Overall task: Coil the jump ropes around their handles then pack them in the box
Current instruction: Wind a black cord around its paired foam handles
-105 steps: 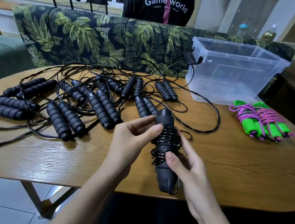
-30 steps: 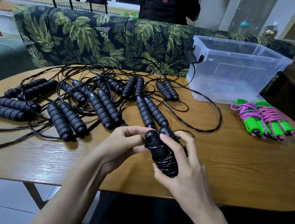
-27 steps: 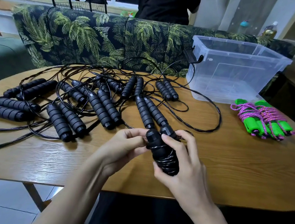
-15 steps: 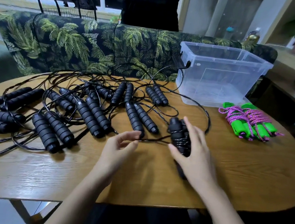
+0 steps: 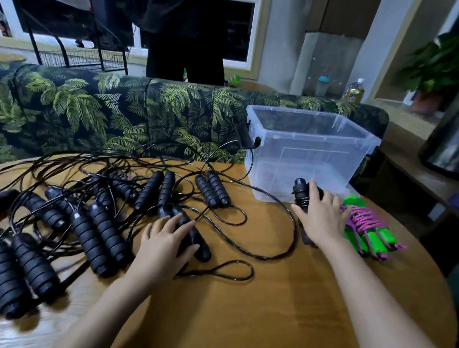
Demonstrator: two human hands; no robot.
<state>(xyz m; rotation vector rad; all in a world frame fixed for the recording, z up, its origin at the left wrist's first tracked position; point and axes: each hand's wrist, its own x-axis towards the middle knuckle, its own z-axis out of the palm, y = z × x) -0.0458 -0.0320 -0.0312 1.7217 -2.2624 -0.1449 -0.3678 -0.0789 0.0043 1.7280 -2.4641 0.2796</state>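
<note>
Right hand (image 5: 321,221) grips the coiled rope (image 5: 300,194) low before the box (image 5: 310,154) wall; left hand (image 5: 163,240) lies on loose handles (image 5: 199,249), grasp unclear. Risk: coil may catch the rim and unwind.

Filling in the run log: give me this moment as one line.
right hand grips coiled black rope by clear box | left hand rests on loose black handles | box looks empty

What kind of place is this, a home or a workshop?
Probably a living room or lounge: a palm-print sofa behind the wooden table, and a potted plant at the right.
</note>
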